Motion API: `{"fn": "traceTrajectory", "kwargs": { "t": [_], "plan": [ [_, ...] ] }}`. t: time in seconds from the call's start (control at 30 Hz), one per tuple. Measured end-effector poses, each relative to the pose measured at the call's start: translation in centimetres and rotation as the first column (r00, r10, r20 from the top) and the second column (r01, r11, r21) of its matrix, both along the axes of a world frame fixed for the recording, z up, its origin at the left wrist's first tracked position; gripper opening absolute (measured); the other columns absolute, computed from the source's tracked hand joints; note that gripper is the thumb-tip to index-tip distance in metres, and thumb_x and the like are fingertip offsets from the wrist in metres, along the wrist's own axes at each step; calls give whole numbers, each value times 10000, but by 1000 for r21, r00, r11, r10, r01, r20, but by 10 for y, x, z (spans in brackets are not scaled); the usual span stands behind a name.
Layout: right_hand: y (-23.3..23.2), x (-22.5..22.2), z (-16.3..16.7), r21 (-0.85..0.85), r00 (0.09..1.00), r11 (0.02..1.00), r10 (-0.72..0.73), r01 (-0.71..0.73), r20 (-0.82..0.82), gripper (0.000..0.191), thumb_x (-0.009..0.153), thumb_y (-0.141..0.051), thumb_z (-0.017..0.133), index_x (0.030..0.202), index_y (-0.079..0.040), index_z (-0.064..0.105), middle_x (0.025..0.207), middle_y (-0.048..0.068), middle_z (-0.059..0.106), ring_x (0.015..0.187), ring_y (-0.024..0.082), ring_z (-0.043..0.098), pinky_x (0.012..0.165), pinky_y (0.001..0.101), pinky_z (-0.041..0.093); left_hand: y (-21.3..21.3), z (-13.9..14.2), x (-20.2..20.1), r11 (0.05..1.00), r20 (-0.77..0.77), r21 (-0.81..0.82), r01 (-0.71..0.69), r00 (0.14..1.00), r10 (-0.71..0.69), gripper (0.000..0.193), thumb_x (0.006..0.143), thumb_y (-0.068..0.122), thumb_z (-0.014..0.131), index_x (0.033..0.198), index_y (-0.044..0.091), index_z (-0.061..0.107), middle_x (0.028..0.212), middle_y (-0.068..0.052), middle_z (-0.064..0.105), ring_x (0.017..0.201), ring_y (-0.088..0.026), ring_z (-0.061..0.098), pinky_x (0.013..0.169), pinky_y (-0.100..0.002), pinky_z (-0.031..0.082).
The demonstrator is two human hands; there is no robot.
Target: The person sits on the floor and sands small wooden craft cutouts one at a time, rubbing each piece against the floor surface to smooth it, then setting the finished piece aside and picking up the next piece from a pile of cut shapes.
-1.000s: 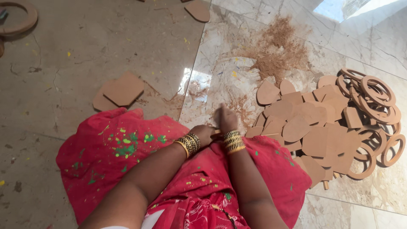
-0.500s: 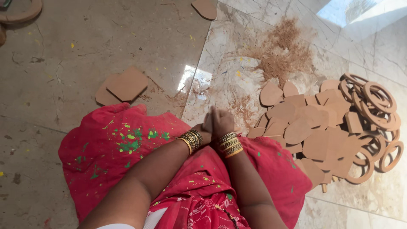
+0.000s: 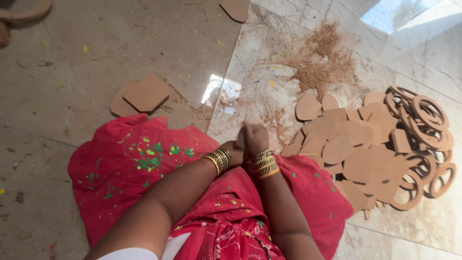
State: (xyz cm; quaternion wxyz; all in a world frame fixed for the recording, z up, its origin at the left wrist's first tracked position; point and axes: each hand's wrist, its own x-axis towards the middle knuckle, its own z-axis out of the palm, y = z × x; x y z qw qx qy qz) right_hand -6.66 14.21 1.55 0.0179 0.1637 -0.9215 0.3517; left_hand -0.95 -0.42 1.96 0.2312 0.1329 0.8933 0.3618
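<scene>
Hands (image 3: 248, 139) pressed together beside wooden cutouts (image 3: 358, 154)

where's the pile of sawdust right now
In the head view the sawdust pile lies on the marble floor at upper right, just beyond the heap of flat wooden cutouts and up-right of the hands.

Left hand (image 3: 234, 150), right hand (image 3: 253, 138) pressed together; anything held hidden.

The left hand (image 3: 234, 150) and right hand (image 3: 254, 138) press together over red cloth (image 3: 120, 168) — flat brown cutouts (image 3: 351, 149) and rings (image 3: 428, 120) lie just beside, on the floor (image 3: 96, 48).
</scene>
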Motion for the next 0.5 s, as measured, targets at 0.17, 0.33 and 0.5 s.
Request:
{"fn": "traceTrajectory", "kwargs": {
  "t": [0.17, 0.33, 0.5],
  "plan": [
    [7, -16, 1, 154, 995, 986, -78, 67, 62, 428, 1053, -378, 547, 1230, 12, 536, 769, 222, 713, 695, 408, 672, 612, 522, 517, 3, -5, 2, 999, -10, -28, 16, 1000, -16, 307, 929, 285, 614, 1187, 129, 673, 1087, -202, 735, 1026, -395, 696, 897, -501, 551],
    [57, -47, 10, 441, 967, 868, -151, 229, -205, 459, 1028, -228, 558, 1445, -75, 442, 801, 249, 690, 711, 459, 662, 611, 573, 498, 8, 7, 1, 995, -53, -46, 84, 995, -86, 341, 830, 178, 627, 1158, 204, 718, 1069, -170, 737, 1025, -371, 695, 898, -499, 540],
    [14, -13, 16, 297, 983, 952, -13, 68, -184, 463, 947, -225, 616, 1353, -41, 488, 735, 226, 679, 662, 431, 646, 586, 548, 491, 6, -8, -5, 994, 39, -57, 90, 995, -87, 262, 875, 208, 619, 1080, 188, 781, 1047, -159, 755, 1007, -350, 725, 928, -471, 548]
  ]
}}
